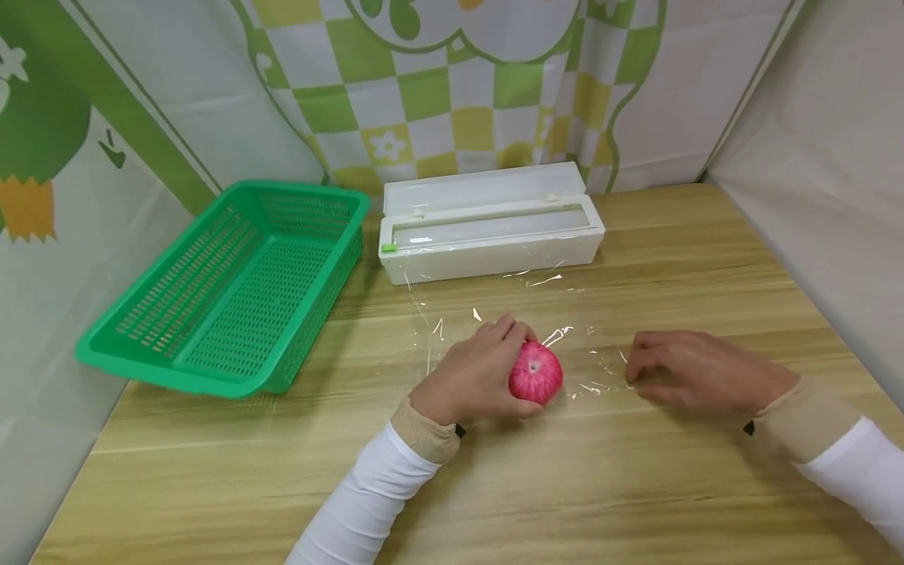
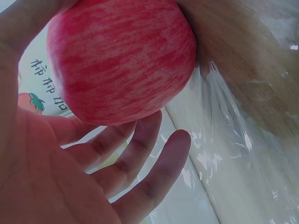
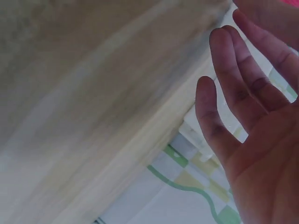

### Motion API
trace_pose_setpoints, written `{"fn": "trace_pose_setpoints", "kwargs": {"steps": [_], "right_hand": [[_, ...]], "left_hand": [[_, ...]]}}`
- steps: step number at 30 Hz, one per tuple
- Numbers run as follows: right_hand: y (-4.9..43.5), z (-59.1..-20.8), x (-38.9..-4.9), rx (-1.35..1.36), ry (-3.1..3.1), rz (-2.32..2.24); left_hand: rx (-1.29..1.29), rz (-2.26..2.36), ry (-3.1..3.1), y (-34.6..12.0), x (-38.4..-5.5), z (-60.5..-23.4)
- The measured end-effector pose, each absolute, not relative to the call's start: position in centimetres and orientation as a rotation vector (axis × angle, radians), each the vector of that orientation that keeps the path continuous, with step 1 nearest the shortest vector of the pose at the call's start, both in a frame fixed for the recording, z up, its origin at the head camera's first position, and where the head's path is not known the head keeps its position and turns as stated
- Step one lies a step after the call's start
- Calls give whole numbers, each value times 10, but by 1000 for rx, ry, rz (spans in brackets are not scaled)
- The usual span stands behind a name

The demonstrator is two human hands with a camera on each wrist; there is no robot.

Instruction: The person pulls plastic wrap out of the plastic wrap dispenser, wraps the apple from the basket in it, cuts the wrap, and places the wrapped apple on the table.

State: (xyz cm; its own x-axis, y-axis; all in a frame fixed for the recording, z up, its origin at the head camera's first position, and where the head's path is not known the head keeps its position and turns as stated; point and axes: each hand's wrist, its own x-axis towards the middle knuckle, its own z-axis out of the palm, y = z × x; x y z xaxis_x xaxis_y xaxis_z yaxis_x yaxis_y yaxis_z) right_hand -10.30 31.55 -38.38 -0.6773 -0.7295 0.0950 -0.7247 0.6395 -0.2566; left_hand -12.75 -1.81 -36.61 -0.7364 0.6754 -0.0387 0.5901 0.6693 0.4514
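Note:
My left hand [image 1: 480, 369] grips a red apple [image 1: 535, 373] over a sheet of clear plastic wrap [image 1: 558, 336]. In the left wrist view the streaked apple [image 2: 124, 60] sits against the thumb and fingers, with one fingertip standing off it. The wrap stretches across the table from the front of a white wrap dispenser [image 1: 494, 255]. To the right of the apple, my right hand [image 1: 699, 373] pinches at the near right end of the sheet. Its thumb and forefinger come together in the right wrist view, while the other fingers [image 3: 222, 70] are loosely extended.
A green plastic basket [image 1: 304, 314] stands at the left of the wooden table [image 1: 537, 486]. The dispenser's lid [image 1: 487, 188] is raised at the back, before a checkered curtain [image 1: 424, 94]. A pale wall [image 1: 819, 157] borders the right side.

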Motion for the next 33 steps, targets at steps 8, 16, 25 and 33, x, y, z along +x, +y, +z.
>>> {"fn": "trace_pose_setpoints", "kwargs": {"steps": [8, 16, 25, 33], "right_hand": [[317, -395, -108, -1446, 2858, -511], [319, -392, -103, -1346, 2910, -499], [320, -396, -103, -1387, 2827, -575], [317, -399, -104, -1428, 2877, -568]], "left_hand": [[1045, 603, 2695, -19, -128, -367], [1058, 635, 2686, -19, -128, -366], [1063, 627, 2694, -19, -127, -365], [1071, 604, 2708, -18, -128, -367]]}}
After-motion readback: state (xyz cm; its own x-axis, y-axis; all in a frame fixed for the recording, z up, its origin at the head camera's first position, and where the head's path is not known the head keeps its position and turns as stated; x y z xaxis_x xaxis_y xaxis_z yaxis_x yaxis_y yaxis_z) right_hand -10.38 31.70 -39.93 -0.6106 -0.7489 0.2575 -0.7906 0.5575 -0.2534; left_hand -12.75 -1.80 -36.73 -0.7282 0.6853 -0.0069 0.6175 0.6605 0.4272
